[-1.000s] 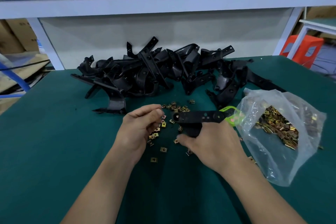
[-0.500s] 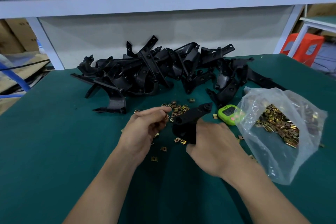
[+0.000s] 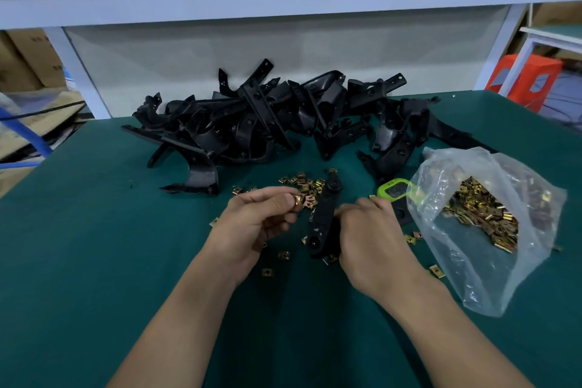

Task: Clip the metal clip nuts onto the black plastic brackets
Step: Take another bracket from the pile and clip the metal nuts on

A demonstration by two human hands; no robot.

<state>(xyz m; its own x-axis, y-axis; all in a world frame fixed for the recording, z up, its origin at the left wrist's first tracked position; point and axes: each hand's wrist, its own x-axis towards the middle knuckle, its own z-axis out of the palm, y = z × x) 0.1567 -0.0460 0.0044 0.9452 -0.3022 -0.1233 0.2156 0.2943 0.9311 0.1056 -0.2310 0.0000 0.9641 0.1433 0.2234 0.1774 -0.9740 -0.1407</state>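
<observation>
My right hand point(image 3: 371, 239) grips a black plastic bracket point(image 3: 324, 217), which stands nearly on end over the green table, its round tip pointing away from me. My left hand point(image 3: 252, 224) pinches a brass-coloured clip nut point(image 3: 297, 201) between thumb and fingertips, just left of the bracket's upper half. Loose clip nuts point(image 3: 304, 184) lie scattered on the mat around and behind both hands. A big heap of black brackets point(image 3: 267, 123) lies further back.
A clear plastic bag point(image 3: 491, 220) with many clip nuts lies at the right. A small green timer point(image 3: 393, 190) sits between the bag and my right hand. A white shelf frame point(image 3: 283, 3) runs behind the table; an orange stool point(image 3: 526, 79) stands beyond the right corner.
My right hand has turned the bracket from lying sideways to standing nearly on end. My left hand has lifted a clip nut and brought it close to the bracket.
</observation>
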